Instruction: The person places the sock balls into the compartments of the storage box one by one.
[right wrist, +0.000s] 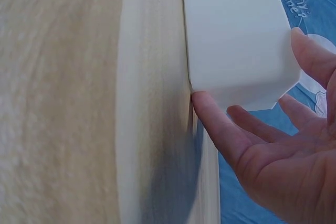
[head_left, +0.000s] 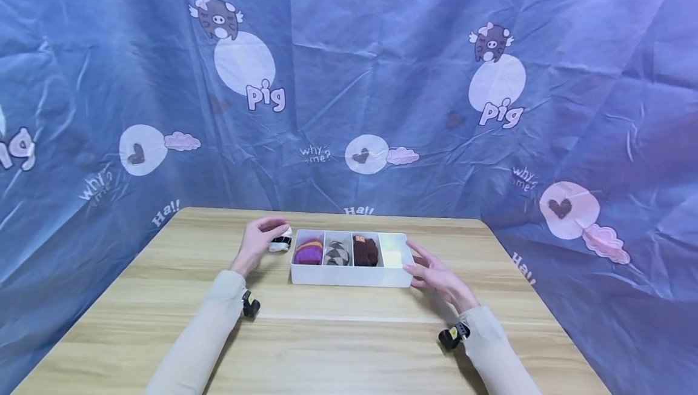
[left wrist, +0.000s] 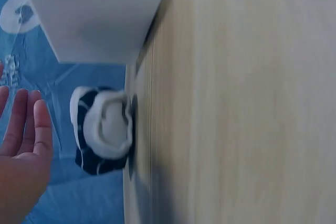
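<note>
A rolled black-and-white sock bundle (head_left: 281,241) (left wrist: 103,129) rests on the table just left of a white divided box (head_left: 349,275). My left hand (head_left: 259,241) hovers beside and above the bundle; in the left wrist view its fingers (left wrist: 42,124) are extended, apart from the sock. Inside the box, separate compartments hold a purple-and-orange rolled sock (head_left: 308,253), a grey-and-white diamond-patterned one (head_left: 337,254) and a dark brown one (head_left: 365,251). The rightmost compartment (head_left: 391,251) shows only white. At the box's right end, my right hand (head_left: 436,275) touches it with spread fingers (right wrist: 215,119) and the thumb near the rim.
The wooden table (head_left: 327,340) extends around the box toward the front. Behind it and along the sides hangs a blue printed curtain (head_left: 327,80). Each wrist wears a small black camera, one on the left (head_left: 250,305) and one on the right (head_left: 454,335).
</note>
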The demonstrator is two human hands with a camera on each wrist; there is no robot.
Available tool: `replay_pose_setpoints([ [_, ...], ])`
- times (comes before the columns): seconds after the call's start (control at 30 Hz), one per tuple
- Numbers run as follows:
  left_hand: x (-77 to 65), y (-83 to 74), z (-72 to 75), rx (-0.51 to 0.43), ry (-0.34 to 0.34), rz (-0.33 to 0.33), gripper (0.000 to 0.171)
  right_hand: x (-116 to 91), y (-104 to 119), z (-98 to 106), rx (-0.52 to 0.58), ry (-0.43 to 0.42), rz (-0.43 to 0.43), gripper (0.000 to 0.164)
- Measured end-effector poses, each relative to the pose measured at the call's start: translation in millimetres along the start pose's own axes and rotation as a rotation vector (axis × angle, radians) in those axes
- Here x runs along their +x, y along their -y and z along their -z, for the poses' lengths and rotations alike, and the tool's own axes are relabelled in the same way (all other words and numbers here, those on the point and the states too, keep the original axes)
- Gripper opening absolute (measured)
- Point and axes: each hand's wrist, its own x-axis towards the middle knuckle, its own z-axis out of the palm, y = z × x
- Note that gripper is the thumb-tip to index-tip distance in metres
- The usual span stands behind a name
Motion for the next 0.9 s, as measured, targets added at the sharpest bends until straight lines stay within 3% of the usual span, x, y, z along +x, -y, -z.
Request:
replay_pose_setpoints([
  [0.23,6.6,7.0,19.4,0.03,-0.043,0.013,0.048,0,-1,2,0.0,0.01,0.008,0.08],
  [0.47,11.2,11.6,31.1,0.101,-0.006,0.066,0.052,1,-2,3,0.003,0.013,0.003,0.08],
  [0.9,20.8,21.6,28.3,0.149,0.007,0.105,0.062,1,-2,2,0.008,0.0,-0.003,0.08],
])
